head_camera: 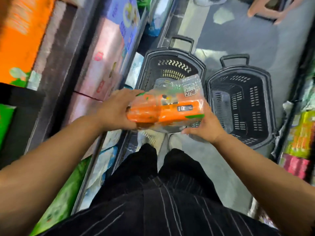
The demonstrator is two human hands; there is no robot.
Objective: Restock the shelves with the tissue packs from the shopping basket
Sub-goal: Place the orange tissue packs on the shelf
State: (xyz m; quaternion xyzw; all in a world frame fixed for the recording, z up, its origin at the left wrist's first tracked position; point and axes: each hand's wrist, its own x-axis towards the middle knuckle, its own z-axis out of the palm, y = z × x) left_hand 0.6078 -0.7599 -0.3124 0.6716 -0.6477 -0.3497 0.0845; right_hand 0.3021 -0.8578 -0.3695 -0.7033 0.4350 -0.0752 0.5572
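I hold an orange tissue pack (170,109) in clear wrap, with a white price sticker reading 2798, above a black shopping basket (150,68) on the floor. My left hand (117,109) grips the pack's left end with fingers curled round it. My right hand (207,126) holds the right end from below, fingers curled under the wrap. The basket's inside is mostly hidden by the pack. On my left run the shelves (68,68), stocked with pink tissue packs (105,65) and an orange pack (22,36).
A second black basket (238,106) stands to the right on the grey floor, with nothing inside. Green and pale packs (95,167) fill the lower left shelf. Colourful goods (301,133) line the right shelf. Another person's hand (265,9) shows at top right.
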